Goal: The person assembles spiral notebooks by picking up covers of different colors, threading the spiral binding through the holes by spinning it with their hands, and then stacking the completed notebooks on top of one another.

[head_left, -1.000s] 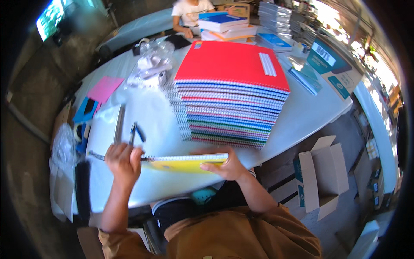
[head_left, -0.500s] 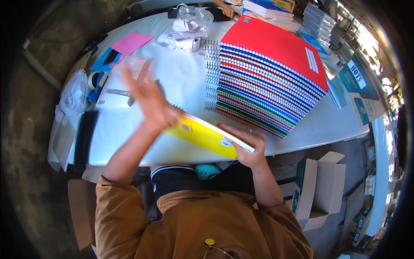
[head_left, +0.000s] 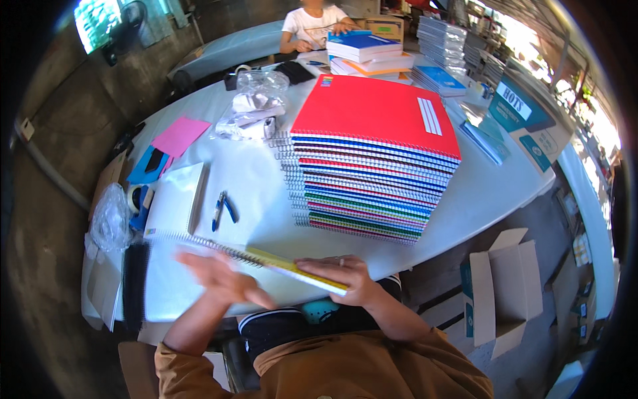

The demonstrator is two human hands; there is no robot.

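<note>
My right hand (head_left: 345, 276) grips a yellow notebook (head_left: 302, 271) by its edge, holding it tilted over the near table edge. A metal spiral coil (head_left: 229, 251) runs out from the notebook's left end, partly threaded along its edge. Just below that coil, my left hand (head_left: 222, 279) is smeared by motion, its fingers stretched out and holding nothing. Beyond it lie blue-handled pliers (head_left: 222, 211). To their left rests a white-covered notebook (head_left: 176, 196). A tall stack of spiral notebooks with a red cover on top (head_left: 379, 113) stands ahead, loose coil ends sticking out at its left.
Crumpled clear plastic (head_left: 256, 110), a pink sheet (head_left: 179, 136) and a blue tape dispenser (head_left: 140, 206) lie on the white table (head_left: 259, 173). Another person (head_left: 316, 30) sits at the far side near books (head_left: 365, 50). An open cardboard box (head_left: 508, 292) stands on the floor at right.
My left hand has swung down toward me from above the table. The view has tilted up, bringing the other person into sight, and the pliers now show.
</note>
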